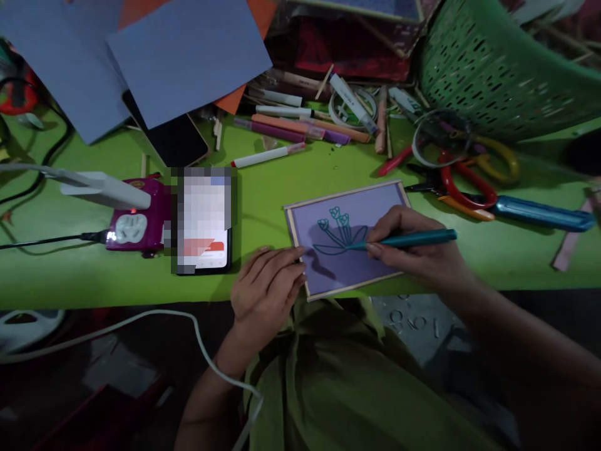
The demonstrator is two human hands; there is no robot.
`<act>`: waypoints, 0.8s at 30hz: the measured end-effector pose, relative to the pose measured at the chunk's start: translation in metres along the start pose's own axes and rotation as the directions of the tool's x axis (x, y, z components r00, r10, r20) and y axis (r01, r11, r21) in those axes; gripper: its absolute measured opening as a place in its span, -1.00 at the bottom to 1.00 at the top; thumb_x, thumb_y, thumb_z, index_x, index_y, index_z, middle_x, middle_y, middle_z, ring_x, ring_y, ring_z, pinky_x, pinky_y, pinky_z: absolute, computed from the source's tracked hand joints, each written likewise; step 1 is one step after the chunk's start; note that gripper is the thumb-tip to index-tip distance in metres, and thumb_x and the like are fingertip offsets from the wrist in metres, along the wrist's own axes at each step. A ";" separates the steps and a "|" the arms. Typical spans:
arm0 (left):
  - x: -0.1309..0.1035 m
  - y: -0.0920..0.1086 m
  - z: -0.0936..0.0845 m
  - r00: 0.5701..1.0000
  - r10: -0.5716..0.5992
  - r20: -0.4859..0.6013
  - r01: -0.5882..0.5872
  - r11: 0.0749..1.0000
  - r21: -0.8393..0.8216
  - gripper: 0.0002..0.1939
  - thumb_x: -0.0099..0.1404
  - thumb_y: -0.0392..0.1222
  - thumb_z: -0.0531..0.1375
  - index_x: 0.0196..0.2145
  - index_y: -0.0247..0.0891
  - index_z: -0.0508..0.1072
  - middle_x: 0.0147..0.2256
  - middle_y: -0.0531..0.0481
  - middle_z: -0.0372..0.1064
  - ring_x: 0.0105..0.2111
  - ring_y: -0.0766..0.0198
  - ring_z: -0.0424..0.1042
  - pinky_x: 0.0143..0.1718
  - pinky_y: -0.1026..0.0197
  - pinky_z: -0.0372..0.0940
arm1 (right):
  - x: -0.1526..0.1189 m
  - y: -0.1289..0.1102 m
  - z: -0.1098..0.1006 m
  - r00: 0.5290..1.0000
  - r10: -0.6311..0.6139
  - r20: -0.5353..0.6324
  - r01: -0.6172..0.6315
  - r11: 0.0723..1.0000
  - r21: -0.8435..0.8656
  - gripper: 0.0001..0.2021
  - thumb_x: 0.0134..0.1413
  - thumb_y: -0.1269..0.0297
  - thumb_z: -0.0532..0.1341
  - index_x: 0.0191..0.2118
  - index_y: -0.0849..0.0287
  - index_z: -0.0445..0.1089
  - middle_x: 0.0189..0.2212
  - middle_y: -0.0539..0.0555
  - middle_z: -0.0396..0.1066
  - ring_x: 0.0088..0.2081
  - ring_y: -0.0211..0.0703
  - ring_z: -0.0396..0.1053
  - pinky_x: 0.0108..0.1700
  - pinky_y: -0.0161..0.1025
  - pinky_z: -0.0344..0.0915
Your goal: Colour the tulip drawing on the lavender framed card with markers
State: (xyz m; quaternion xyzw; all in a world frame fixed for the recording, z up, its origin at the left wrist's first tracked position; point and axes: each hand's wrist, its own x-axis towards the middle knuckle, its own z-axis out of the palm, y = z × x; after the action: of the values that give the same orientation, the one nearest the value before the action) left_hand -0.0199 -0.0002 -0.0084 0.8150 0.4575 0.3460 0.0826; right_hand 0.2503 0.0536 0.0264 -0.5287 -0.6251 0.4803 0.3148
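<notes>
Right fingers (pixel 387 224) grasp the pen (pixel 413 239); left fingers (pixel 280 265) touch the board (pixel 375 202), grip unclear. At frame centre, weak bracing could let it slip, skewing the drawing (pixel 345 219).

The right hand (pixel 422 258) holds a teal pen (pixel 413 238) over a framed purple card (pixel 352 264).

Purple panel (pixel 360 264), rectangular, edged with pale strips (pixel 348 289); lies face up, slightly turned, at near edge of green table (pixel 261 216). Teal line drawing (pixel 335 213) on it: small flowers on stems, long leaves below. Teal pen (pixel 416 238) nearly level, tip at base of stems, tail end pointing right.
</notes>
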 end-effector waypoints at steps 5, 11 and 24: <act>0.000 0.000 0.000 1.000 -0.006 0.001 0.006 1.000 0.003 -0.92 0.52 -0.28 0.20 -0.09 -0.16 0.47 0.00 -0.04 0.67 -0.02 0.22 0.64 0.19 0.03 0.47 | 0.000 -0.001 0.000 1.000 0.019 0.012 -0.019 0.999 -0.029 -0.77 0.09 0.09 0.47 -0.38 0.07 0.49 -0.47 0.00 0.49 -0.49 -0.22 0.35 -0.46 -0.24 0.27; 0.000 0.001 0.001 1.000 -0.004 -0.006 0.004 1.000 0.012 -0.93 0.52 -0.28 0.21 -0.09 -0.16 0.47 0.00 -0.03 0.67 -0.02 0.23 0.64 0.22 0.06 0.45 | -0.001 0.000 0.000 1.000 0.015 0.014 -0.015 0.999 -0.051 -0.76 0.11 0.06 0.46 -0.38 0.06 0.48 -0.46 0.01 0.50 -0.49 -0.20 0.36 -0.47 -0.22 0.26; 0.000 -0.001 0.001 1.000 -0.011 0.010 0.011 1.000 -0.011 -0.91 0.51 -0.27 0.21 -0.07 -0.15 0.49 0.01 -0.06 0.67 0.00 0.20 0.64 0.21 0.03 0.46 | 0.000 -0.001 0.001 1.000 -0.002 0.001 0.002 0.999 -0.045 -0.78 0.08 0.12 0.47 -0.40 0.06 0.48 -0.50 -0.01 0.48 -0.52 -0.21 0.35 -0.48 -0.23 0.26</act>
State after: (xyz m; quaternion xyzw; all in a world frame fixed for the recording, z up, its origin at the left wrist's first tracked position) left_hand -0.0199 0.0000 -0.0094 0.8137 0.4595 0.3441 0.0912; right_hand 0.2495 0.0532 0.0273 -0.5347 -0.6365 0.4660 0.3031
